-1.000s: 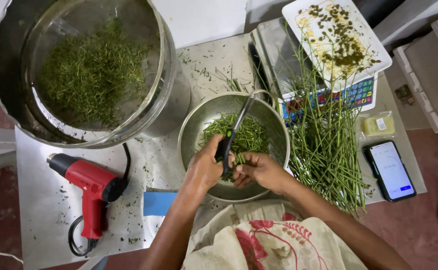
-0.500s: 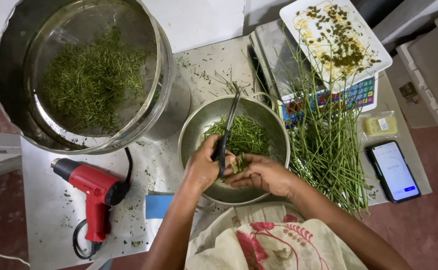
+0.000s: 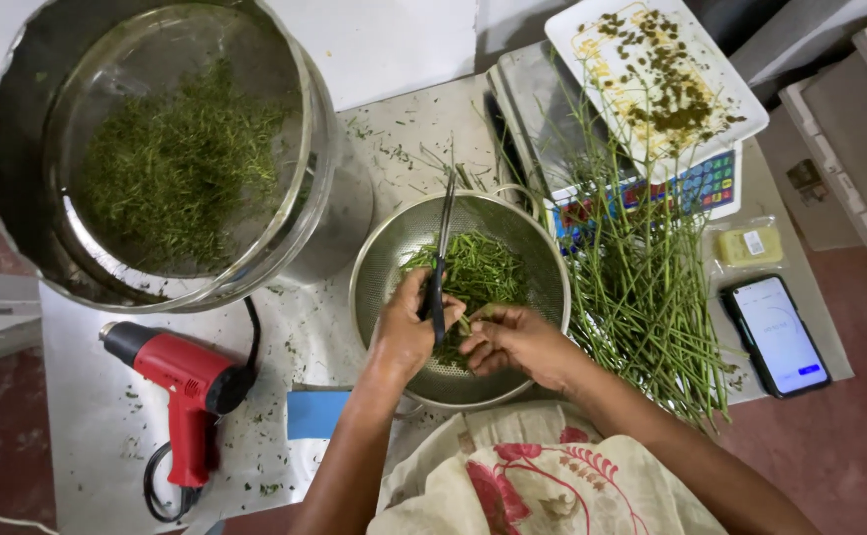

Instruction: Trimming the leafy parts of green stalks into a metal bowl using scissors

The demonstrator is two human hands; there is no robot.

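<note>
A small yellow packet point(image 3: 749, 246) with a white label lies at three o'clock of the metal colander point(image 3: 384, 267), beside a dark phone point(image 3: 776, 335) with a lit screen; a blue card point(image 3: 318, 414) sits at seven o'clock. Since a second ago the scissors point(image 3: 441, 253), clenched in the left hand point(image 3: 408, 327), have swung from leaning toward one o'clock to pointing at twelve; the right hand point(image 3: 514, 339) pinches green stems point(image 3: 475, 272) over the colander. The speckled white table point(image 3: 404, 139) also carries a large steel pot point(image 3: 17, 198) of cuttings at ten o'clock, a red heat gun point(image 3: 181, 381), and a scale point(image 3: 552, 129) under a white tray point(image 3: 720, 89); reddish floor surrounds it.
</note>
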